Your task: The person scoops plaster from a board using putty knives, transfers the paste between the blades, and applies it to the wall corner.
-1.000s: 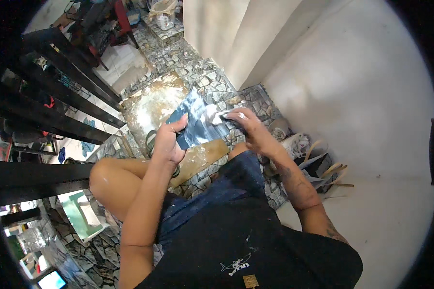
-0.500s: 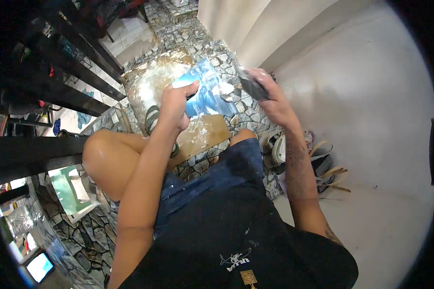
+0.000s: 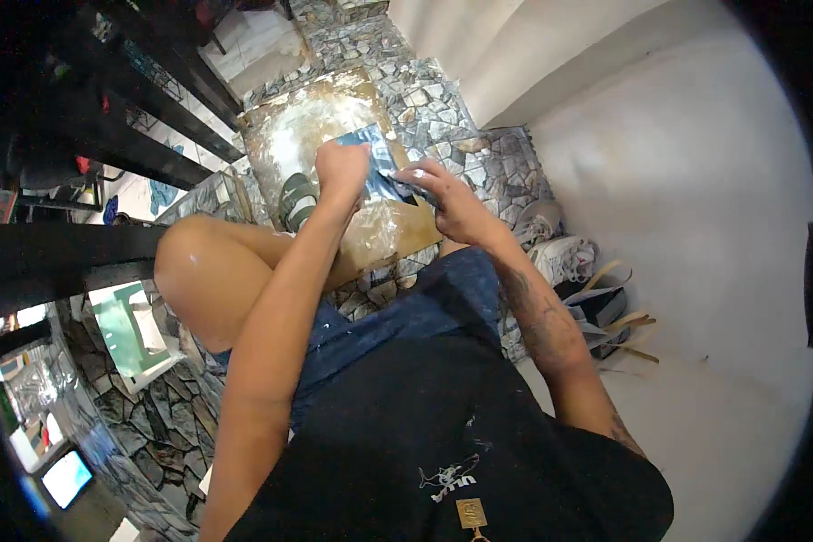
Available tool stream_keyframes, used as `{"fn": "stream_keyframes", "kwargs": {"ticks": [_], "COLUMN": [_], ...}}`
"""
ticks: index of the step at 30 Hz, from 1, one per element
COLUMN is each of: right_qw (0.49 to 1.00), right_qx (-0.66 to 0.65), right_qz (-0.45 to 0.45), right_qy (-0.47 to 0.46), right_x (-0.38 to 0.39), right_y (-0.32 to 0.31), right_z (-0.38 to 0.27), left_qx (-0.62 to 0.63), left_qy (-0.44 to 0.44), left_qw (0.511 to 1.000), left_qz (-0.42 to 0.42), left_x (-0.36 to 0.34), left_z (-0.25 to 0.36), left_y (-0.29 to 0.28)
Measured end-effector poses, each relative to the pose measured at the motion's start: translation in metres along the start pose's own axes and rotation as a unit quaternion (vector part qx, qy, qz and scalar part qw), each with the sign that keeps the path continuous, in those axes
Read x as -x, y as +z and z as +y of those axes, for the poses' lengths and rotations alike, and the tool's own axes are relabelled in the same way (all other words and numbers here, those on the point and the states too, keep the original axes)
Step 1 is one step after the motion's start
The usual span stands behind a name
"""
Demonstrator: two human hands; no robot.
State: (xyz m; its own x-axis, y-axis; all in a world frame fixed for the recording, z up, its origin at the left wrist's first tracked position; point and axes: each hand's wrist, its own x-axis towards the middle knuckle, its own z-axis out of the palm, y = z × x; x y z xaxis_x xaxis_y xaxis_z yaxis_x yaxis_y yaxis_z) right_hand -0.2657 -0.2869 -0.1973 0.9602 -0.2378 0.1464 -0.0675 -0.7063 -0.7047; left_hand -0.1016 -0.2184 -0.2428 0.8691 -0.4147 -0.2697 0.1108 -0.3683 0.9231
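My left hand (image 3: 341, 173) is closed around the near left side of a thin blue sheet (image 3: 379, 154), which bears white paste-like smears. Close to the sheet's right edge is my right hand (image 3: 456, 203), its fingers bent around a dark, flat scraper (image 3: 412, 196). Most of the scraper is hidden by the fingers and seen edge-on. It seems to meet the sheet, though the exact contact is hard to make out. Both hands are held out in front of my knees, above a paint-spattered board (image 3: 303, 122).
Black railing bars (image 3: 154, 149) run along the left. To the right rises a pale wall (image 3: 668, 199), with shoes (image 3: 565, 257) and a strapped bag (image 3: 603, 312) at its foot. Stone-patterned flooring (image 3: 434, 113) surrounds the board. My sandalled foot (image 3: 296, 200) rests on it.
My right hand has come down and left, bringing the scraper to the blue sheet. The sheet has tilted and now looks narrower, and my left hand has turned so its back shows.
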Motion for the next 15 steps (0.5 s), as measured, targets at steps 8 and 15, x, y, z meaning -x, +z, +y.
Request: {"fn": "stream_keyframes", "kwargs": {"ticks": [8,15], "right_qw": [0.990,0.881], "right_qx": [-0.019,-0.410], "right_qz": [-0.139,0.213], "right_qy": [-0.029,0.098], "right_x": [0.017,0.003], "right_y": [-0.066,-0.067], "right_z": [-0.003,-0.031], "left_qx": [0.252,0.464], "left_qy": [-0.056,-0.086], "left_qw": [0.966,0.856], "left_qz": [-0.011,-0.212], "left_x": [-0.020,0.041], "left_z": [0.029,0.068], "left_y": [-0.020,-0.022]}}
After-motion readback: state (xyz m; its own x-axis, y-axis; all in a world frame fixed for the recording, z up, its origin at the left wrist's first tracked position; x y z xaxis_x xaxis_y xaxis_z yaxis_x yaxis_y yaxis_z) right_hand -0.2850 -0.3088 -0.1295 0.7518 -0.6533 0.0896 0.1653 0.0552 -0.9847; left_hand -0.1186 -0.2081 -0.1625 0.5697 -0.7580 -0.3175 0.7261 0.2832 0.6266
